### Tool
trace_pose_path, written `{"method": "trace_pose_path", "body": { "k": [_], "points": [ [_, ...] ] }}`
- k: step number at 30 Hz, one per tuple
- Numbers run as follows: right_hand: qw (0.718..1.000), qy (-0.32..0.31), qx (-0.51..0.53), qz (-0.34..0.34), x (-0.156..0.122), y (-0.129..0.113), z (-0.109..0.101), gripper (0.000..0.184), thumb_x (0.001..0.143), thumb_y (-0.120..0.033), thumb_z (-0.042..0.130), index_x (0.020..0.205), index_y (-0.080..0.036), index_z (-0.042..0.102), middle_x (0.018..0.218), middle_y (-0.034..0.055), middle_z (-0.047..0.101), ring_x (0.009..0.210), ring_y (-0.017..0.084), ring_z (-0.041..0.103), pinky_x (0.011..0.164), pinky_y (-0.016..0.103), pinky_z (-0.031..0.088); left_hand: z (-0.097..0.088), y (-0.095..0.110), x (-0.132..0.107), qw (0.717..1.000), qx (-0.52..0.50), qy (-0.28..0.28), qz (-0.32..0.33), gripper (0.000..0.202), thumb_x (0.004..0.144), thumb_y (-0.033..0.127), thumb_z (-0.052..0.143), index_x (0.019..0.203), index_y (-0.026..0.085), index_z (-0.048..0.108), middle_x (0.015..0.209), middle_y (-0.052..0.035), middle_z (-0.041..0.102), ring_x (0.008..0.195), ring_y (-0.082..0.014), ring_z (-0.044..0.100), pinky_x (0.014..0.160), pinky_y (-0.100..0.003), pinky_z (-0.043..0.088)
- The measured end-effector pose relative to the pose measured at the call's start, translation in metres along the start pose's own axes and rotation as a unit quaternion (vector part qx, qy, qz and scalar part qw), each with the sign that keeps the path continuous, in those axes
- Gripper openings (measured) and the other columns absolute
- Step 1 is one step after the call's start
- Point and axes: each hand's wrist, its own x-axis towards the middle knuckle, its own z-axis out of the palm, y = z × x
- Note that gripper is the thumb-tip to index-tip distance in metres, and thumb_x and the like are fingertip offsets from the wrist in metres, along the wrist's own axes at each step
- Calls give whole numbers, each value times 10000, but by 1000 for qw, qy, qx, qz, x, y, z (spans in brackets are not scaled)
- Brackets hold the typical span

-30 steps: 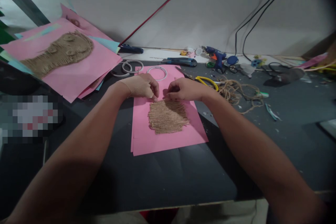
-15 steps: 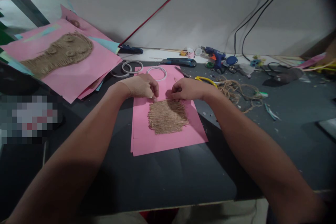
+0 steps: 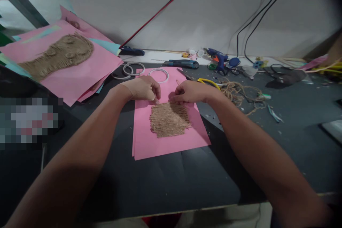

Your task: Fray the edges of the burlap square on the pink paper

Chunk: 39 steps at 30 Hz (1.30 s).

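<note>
A patch of parallel jute twine strands (image 3: 169,119) lies on a pink paper sheet (image 3: 171,148) in front of me. My left hand (image 3: 143,89), with a beige wrap around its wrist, has its fingertips curled down at the patch's upper left edge. My right hand (image 3: 188,92) reaches in from the other side, its fingers at the upper edge close to my left fingertips. Whether either hand pinches a strand is hidden by the fingers. A white ring (image 3: 158,74) lies on the paper just beyond my hands.
Stacked pink sheets (image 3: 98,74) carrying a large jute shape (image 3: 58,55) lie to the left. White rings (image 3: 130,68), a utility knife (image 3: 181,64), a blue glue gun (image 3: 220,60), yellow-handled pliers (image 3: 208,83) and loose twine (image 3: 240,94) sit on the dark worktop.
The whole scene has shifted slightly left in view. My hands have stayed at the upper edge of the twine, with only small finger shifts.
</note>
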Motion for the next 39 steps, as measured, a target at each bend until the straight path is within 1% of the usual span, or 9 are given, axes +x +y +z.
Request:
{"method": "trace_pose_path", "body": {
  "k": [8, 11, 15, 21, 27, 33, 36, 39],
  "points": [
    [1000, -1, 9, 0, -1, 0, -1, 350, 922, -493, 686, 774, -180, 735, 679, 25, 671, 582, 126, 525, 572, 280, 352, 0, -1, 0, 1000, -6, -5, -1, 244, 629, 276, 755, 859, 207, 800, 805, -35, 773, 775, -197, 669, 696, -296, 449],
    [1000, -1, 24, -3, -1, 0, 0, 356, 927, -494, 678, 765, -182, 735, 679, 23, 669, 592, 129, 525, 585, 280, 367, 0, -2, 1, 1000, -6, -6, -1, 258, 629, 282, 762, 873, 213, 807, 812, -39, 776, 797, -206, 673, 708, -301, 451],
    [1000, 1, 28, -2, 0, 1, 1, 369, 923, -504, 678, 745, -185, 731, 659, 16, 653, 601, 135, 521, 594, 283, 375, 0, -4, 2, 1000, 7, 2, -3, 259, 614, 287, 766, 862, 220, 806, 804, -30, 770, 791, -199, 663, 685, -288, 437],
    [1000, 5, -4, -4, 1, 1, 1, 437, 884, -591, 708, 750, -176, 725, 616, 7, 613, 580, 135, 519, 569, 286, 351, 0, 0, 0, 1000, 4, 3, 3, 251, 611, 290, 754, 846, 210, 796, 830, -28, 766, 785, -191, 643, 687, -284, 432],
    [1000, 9, 18, 16, 2, -1, 3, 323, 863, -483, 754, 817, -163, 755, 650, 3, 638, 587, 127, 530, 565, 276, 361, -1, 2, -1, 1000, 4, 0, -7, 262, 616, 287, 749, 859, 204, 796, 824, -36, 758, 796, -195, 644, 694, -282, 434],
    [999, 11, 34, -5, 3, 4, 4, 387, 896, -528, 701, 726, -182, 737, 644, 14, 662, 563, 122, 518, 568, 290, 358, -2, 0, -1, 1000, 4, -2, -7, 286, 594, 272, 743, 867, 204, 796, 837, -39, 769, 814, -206, 661, 703, -292, 437],
    [999, 11, 38, -4, 4, 5, 5, 364, 892, -507, 705, 726, -185, 740, 642, 16, 665, 558, 124, 520, 568, 292, 359, -1, -2, 0, 1000, -4, -4, -7, 287, 593, 273, 748, 868, 206, 796, 854, -46, 774, 819, -210, 664, 712, -300, 442],
    [999, 14, 36, -1, 4, 5, 5, 387, 886, -536, 706, 733, -183, 749, 641, 21, 662, 566, 130, 529, 573, 294, 363, 0, -4, 1, 1000, -9, -4, -6, 290, 597, 283, 747, 874, 216, 798, 852, -40, 774, 815, -207, 658, 720, -301, 442]
  ]
}}
